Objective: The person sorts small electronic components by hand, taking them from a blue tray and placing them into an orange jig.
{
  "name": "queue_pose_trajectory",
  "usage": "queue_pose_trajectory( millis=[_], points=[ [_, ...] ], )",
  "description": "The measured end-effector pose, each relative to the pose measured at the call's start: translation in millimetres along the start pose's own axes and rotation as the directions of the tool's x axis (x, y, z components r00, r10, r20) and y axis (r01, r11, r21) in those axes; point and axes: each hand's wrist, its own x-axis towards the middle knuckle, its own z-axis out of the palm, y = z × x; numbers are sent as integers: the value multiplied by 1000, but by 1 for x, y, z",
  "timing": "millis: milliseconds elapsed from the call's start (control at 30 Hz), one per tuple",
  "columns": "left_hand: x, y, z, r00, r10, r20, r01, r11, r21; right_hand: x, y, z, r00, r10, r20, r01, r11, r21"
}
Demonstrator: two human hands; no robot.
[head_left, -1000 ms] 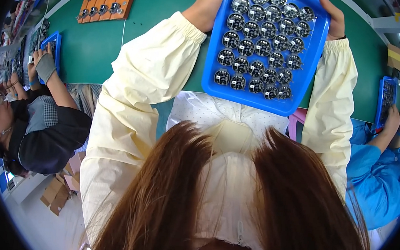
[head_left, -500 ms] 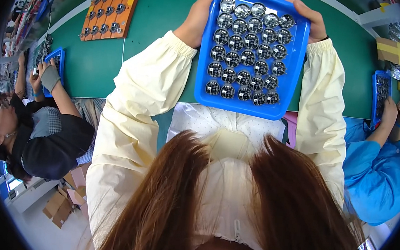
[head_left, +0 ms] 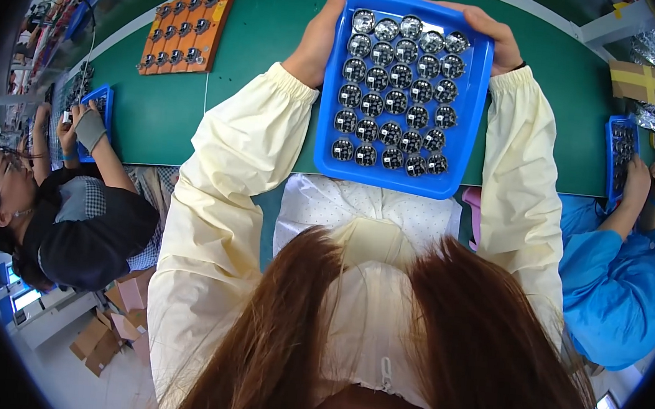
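Observation:
Between my two hands is a shallow blue plastic tray (head_left: 461, 150), tilted so that its inside faces me. Rows of small round black parts (head_left: 396, 101) with shiny clear rims fill it. My left hand (head_left: 319, 41) grips the tray's left side near the far corner, with the thumb along the rim. At the upper right corner my right hand (head_left: 494, 39) holds the opposite side. Fingers of both hands are partly hidden behind the tray.
An orange wooden fixture (head_left: 185, 30) with several dark round parts lies on the green table (head_left: 270, 8) at the left. Co-workers in black (head_left: 83, 228) and blue (head_left: 607, 273) sit on either side, each with a blue tray. Cardboard boxes (head_left: 97, 342) stand at lower left.
In the picture, the tray and both my hands have shifted slightly down and to the left. The orange fixture also appears a little lower and further right. My grip stays the same.

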Motion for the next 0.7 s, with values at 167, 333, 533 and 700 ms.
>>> queue_pose_trajectory(
  millis=[167, 333, 533, 700],
  points=[
    [2, 1, 3, 1000, 1, -13, -1, 1000, -11, 1, -4, -2, 1000, -3, 27, 4, 1000, -19],
    [3, 1, 0, 999, 17, -41, -17, 1000, -4, -1, -3, 0, 1000, 7, 1, -7, 1000, -10],
    [3, 1, -5, 998, 19, -61, -18, 1000, 18, 1, -5, 0, 999, 8, 52, -6, 999, -45],
    [4, 0, -3, 996, 36, -78, -34, 999, 32, 3, -6, -12, 996, 24, 85, -23, 1000, -9]
  ],
)
